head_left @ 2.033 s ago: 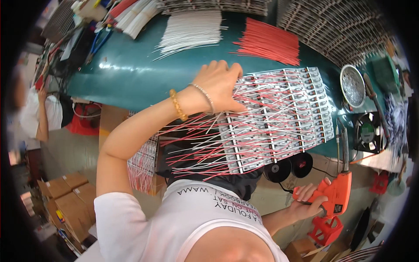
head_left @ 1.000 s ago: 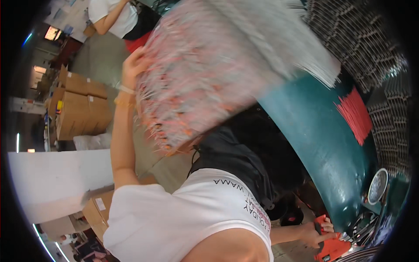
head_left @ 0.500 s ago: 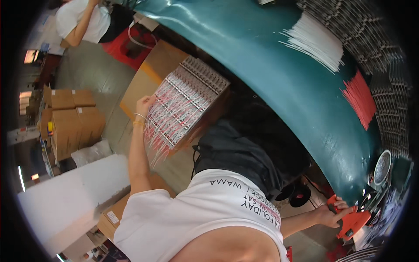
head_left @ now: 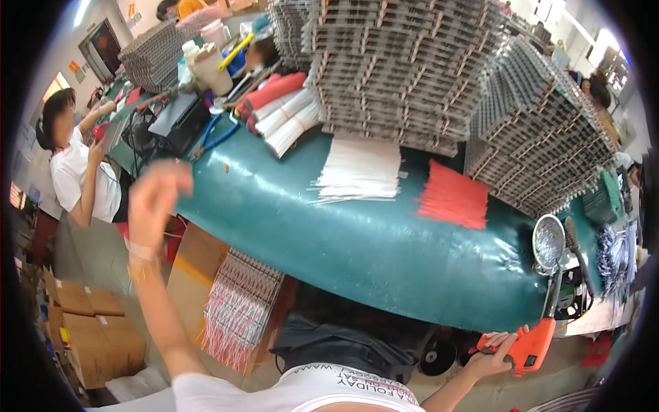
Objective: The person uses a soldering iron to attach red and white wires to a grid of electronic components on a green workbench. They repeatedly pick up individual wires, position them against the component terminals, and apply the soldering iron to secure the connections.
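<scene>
My left hand (head_left: 154, 202) is raised over the left end of the green table (head_left: 343, 233), blurred, fingers loose and holding nothing. Below it, a panel of circuit boards with red and white wires (head_left: 237, 309) rests upright beside a cardboard box under the table's edge. My right hand (head_left: 491, 353) is low at the right, closed around the handle of an orange soldering gun (head_left: 525, 347). On the tabletop lie a bundle of white wires (head_left: 357, 172) and a bundle of red wires (head_left: 453, 196).
Tall stacks of wired board panels (head_left: 412, 69) fill the back of the table. A round metal dish (head_left: 549, 240) and a small fan (head_left: 570, 302) sit at the right. A person in white (head_left: 79, 172) stands at the left. Cardboard boxes (head_left: 82, 323) cover the floor.
My left hand carried the wired panel off the table, swung it down to the left, set it by the box and let go. It has risen again. My right hand kept the gun.
</scene>
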### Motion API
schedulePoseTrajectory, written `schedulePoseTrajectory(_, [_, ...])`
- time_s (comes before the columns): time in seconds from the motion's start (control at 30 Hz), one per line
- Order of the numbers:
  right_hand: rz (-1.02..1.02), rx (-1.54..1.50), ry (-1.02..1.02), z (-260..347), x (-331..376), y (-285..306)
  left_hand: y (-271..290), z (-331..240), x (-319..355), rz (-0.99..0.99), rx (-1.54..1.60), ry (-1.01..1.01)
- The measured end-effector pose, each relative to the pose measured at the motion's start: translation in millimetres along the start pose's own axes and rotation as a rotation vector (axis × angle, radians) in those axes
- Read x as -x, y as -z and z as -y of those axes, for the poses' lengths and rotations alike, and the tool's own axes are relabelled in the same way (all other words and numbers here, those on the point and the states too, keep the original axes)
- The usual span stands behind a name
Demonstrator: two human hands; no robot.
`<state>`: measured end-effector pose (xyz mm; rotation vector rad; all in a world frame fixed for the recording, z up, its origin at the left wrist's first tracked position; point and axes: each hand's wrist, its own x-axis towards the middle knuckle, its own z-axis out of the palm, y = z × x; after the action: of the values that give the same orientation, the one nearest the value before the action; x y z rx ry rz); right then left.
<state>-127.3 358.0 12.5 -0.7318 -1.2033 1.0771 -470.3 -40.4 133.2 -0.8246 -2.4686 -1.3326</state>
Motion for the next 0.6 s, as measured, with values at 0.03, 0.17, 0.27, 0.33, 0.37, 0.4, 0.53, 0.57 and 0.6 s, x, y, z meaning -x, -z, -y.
schedulePoseTrajectory(0.03, [-0.009, -0.002, 0.014, 5, -2, -4, -19, -15, -56, -0.158, 0.106, -0.071])
schedulePoseTrajectory(0.17, [0.035, -0.081, 0.006, 3, 4, -11, -26, -83, -287, -0.208, 0.105, -0.025])
schedulePoseTrajectory(0.27, [0.002, -0.036, 0.013, -3, 16, -8, -32, -69, -377, -0.025, 0.042, 0.329])
schedulePoseTrajectory(0.33, [-0.061, 0.030, 0.025, -2, 20, 2, -82, -67, -378, -0.078, -0.096, 0.203])
schedulePoseTrajectory(0.37, [-0.060, 0.045, 0.027, -1, 18, 7, -87, -67, -381, -0.002, -0.099, 0.214])
schedulePoseTrajectory(0.4, [-0.065, 0.067, 0.030, 1, 17, 14, -84, -64, -387, 0.082, -0.098, 0.221])
schedulePoseTrajectory(0.53, [-0.135, 0.014, -0.064, -2, 17, 18, 3, -22, -411, 0.080, -0.258, -0.184])
schedulePoseTrajectory(0.57, [-0.146, -0.006, -0.001, -3, 13, 32, -18, -51, -340, -0.096, -0.385, -0.626])
schedulePoseTrajectory(0.6, [-0.137, -0.039, 0.010, -4, 7, 40, -24, -54, -310, -0.038, -0.114, -0.676])
